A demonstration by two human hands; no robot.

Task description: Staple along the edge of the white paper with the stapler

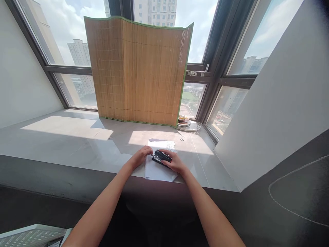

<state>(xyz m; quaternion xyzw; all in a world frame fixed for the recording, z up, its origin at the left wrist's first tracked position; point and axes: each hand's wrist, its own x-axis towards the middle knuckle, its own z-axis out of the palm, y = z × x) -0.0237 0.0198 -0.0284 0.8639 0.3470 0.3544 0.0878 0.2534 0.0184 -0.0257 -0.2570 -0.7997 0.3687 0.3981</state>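
Head view: on the pale windowsill [77,150], my right hand [177,163] grips a black stapler [158,156] by its right part, digits closed on it from the far and near sides. The stapler is over a white sheet of paper [158,173], one end toward the left, though I cannot tell whether it rests on the sheet. My left hand [141,156] comes in from the left, fingers curled and their tips just beside that left end (whether they pinch something small there, I honestly cannot tell). The paper reaches the near edge of the sill, and its far right part carries dark print. Beyond it, slightly right, small dark strips [182,139] lie on the sill. Farther off, a tan slatted mat [151,75] with green edging stands upright before the windows, and at its lower right sits a stack of plates [189,126]. Dark window frames [223,44] cross behind, with tall buildings [163,12] outside; sunlight falls in bright patches across the sill.
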